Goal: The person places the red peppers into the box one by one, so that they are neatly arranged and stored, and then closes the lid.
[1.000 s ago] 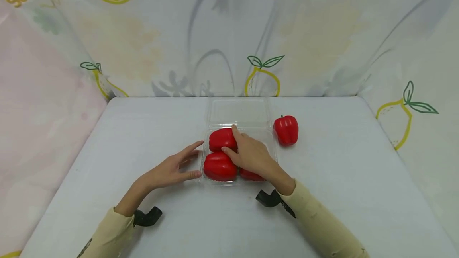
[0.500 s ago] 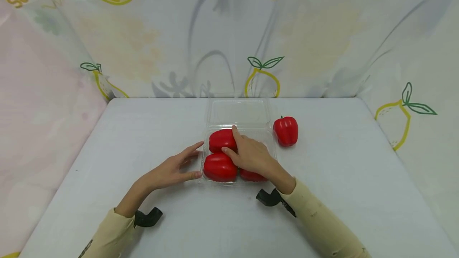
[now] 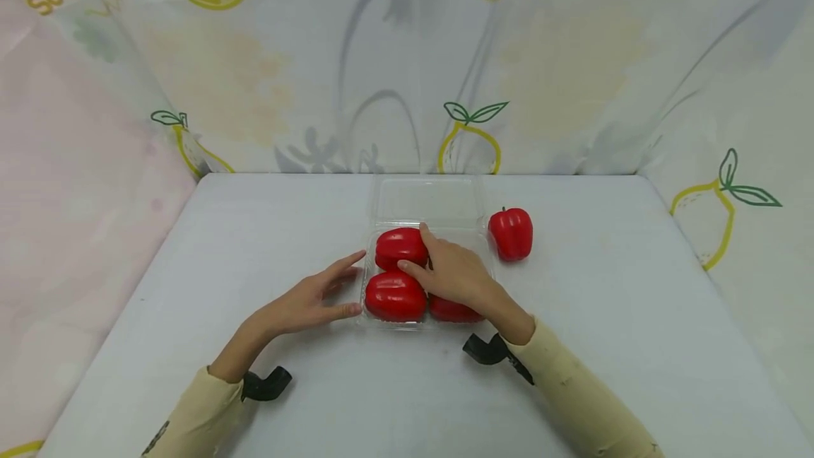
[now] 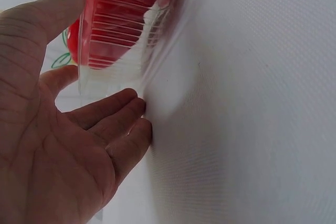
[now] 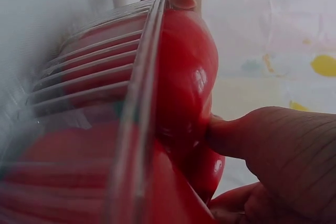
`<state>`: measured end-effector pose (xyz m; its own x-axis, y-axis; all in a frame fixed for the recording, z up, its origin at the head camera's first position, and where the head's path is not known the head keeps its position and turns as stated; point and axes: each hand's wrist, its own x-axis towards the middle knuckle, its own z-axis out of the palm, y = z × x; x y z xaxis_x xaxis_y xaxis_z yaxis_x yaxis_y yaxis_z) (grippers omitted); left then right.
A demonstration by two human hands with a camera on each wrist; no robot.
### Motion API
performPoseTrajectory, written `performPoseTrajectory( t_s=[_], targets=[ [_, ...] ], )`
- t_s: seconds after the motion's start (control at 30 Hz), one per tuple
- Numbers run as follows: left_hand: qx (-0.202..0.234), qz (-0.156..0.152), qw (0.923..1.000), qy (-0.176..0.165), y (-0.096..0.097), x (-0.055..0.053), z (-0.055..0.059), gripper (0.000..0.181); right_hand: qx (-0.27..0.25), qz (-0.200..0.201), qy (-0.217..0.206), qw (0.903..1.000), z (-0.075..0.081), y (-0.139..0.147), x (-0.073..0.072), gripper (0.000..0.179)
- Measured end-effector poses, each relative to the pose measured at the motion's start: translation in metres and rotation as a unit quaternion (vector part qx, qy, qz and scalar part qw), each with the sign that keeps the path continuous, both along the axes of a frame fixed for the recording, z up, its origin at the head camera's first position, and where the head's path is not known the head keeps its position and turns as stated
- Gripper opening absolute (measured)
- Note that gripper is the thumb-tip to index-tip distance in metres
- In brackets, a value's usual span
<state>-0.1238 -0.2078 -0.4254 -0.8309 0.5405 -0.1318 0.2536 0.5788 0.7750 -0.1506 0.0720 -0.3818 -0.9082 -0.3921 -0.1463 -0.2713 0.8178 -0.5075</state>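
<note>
In the head view a clear plastic clamshell container (image 3: 394, 326) lies on the white table, its lid (image 3: 429, 201) folded back away from me. Three red bell peppers sit inside: one far left (image 3: 400, 247), one near left (image 3: 396, 295) and one near right (image 3: 455, 309), partly under my wrist. With thumb and index finger my right hand (image 3: 459, 273) grips the far-left pepper; its other fingers are hidden. Beside the container's left wall is my left hand (image 3: 308, 304), fingers spread. In the left wrist view its thumb reaches the container's rim.
Another red bell pepper (image 3: 511, 234) stands on the table (image 3: 604, 302) to the right of the container. A printed cloth (image 3: 553, 76) hangs behind the table and along its sides. Dark curved pieces (image 3: 267, 383) stick out at both sleeves.
The head view has shifted slightly, so everything sits a little further right in it. Both hands, the container and the peppers keep nearly the same places relative to each other.
</note>
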Motion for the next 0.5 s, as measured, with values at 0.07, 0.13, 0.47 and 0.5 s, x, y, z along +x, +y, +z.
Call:
performPoseTrajectory(
  t_s=[0.07,0.13,0.47,0.5],
  targets=[
    [-0.002,0.001,1.0000,-0.003,0.000,0.001,0.001,0.087,-0.003,0.000,0.002,1.0000,0.001,0.001,0.001,0.088],
    [-0.005,0.002,1.0000,-0.004,0.000,0.001,0.002,0.087,-0.006,0.000,0.003,1.0000,0.002,0.002,0.001,0.087],
    [-0.002,0.002,1.0000,-0.005,0.001,0.001,0.003,0.087,-0.022,-0.012,0.003,0.9997,0.010,0.010,0.000,0.082],
    [-0.003,0.002,1.0000,-0.005,0.001,0.001,0.003,0.087,-0.024,-0.013,0.004,0.9996,0.011,0.011,-0.001,0.081]
  ],
)
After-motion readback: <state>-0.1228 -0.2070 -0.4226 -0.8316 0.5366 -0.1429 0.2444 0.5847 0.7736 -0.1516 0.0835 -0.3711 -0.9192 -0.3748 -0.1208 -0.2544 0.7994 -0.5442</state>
